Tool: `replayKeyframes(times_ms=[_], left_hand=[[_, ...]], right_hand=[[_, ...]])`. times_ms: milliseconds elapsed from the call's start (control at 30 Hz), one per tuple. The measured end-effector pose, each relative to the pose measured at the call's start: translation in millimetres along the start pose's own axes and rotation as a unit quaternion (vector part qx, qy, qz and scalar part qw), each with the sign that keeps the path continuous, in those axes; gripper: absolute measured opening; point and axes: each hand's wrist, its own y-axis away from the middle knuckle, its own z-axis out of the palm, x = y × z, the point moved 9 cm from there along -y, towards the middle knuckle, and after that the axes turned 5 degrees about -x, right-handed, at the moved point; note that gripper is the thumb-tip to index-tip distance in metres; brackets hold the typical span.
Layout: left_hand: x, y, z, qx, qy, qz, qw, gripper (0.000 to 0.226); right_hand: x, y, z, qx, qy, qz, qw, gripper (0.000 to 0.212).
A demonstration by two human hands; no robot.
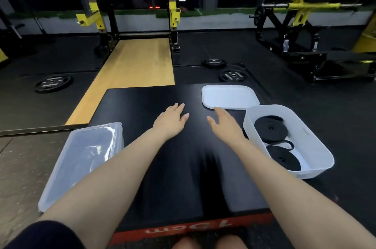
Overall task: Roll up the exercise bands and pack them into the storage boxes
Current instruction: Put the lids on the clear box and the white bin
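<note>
Nearest the camera, two bare knees [207,243] showed at the bottom edge, and a dark sleeve [46,236] covered the left upper arm; the red front edge of the black-topped platform [191,228] carried white lettering seen upside down.

Both forearms reached forward over the platform's black top; the left hand [173,119] lay flat, palm down, fingers straight and slightly spread, holding nothing; the right hand [223,124] was likewise flat, fingers extended and a little apart, thumb out to the side, holding nothing; whether either palm pressed on the surface or hovered just above it could not be told.

On the left corner of the platform sat a clear plastic storage box with its clear lid on [81,159], partly hidden by the left forearm, well apart from the left fingers.

To the right sat an open translucent white storage box [317,142]; inside lay two rolled black exercise bands [271,128], one coil beyond the other, a loose loop between them; the bands lay just right of the right wrist, untouched by any finger.

Beyond the right fingertips lay a white rounded-rectangle lid [230,97], flat on the platform, its near edge just beside them.

Farther off: black weight plates [52,83] on dark rubber flooring, a wooden lifting strip [138,65], a yellow-and-black rack [173,12].
</note>
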Motion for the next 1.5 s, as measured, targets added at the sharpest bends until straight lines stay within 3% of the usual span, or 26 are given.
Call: replayKeyframes(times_ms=[333, 733, 967, 1133, 1500], left_hand=[[55.8, -120.4, 18.5, -0.023, 0.051, 0.018, 0.998, 0.05], [42.7, -239.1, 75.1, -0.044, 0.093, -0.068, 0.992, 0.052], [36.7, -266.3, 85.9, -0.044, 0.115, -0.14, 0.983, 0.054], [39.9, -263.0, 88.1, -0.003, 0.15, -0.141, 0.979, 0.05], [12.8, -212.8, 30.4, 0.162, 0.422, -0.161, 0.877, 0.064]], right_hand=[[84.0, -93.4, -58.6, 0.015, 0.039, 0.066, 0.997, 0.057], [181.5, -197.0, -54.4, -0.084, 0.096, 0.168, 0.977, 0.06], [212.7, -218.9, -42.7, -0.149, 0.087, 0.217, 0.961, 0.068], [208.4, -219.4, -50.7, -0.116, 0.065, 0.213, 0.968, 0.064], [163.9, -185.2, -84.4, 0.001, -0.099, 0.198, 0.975, 0.053]])
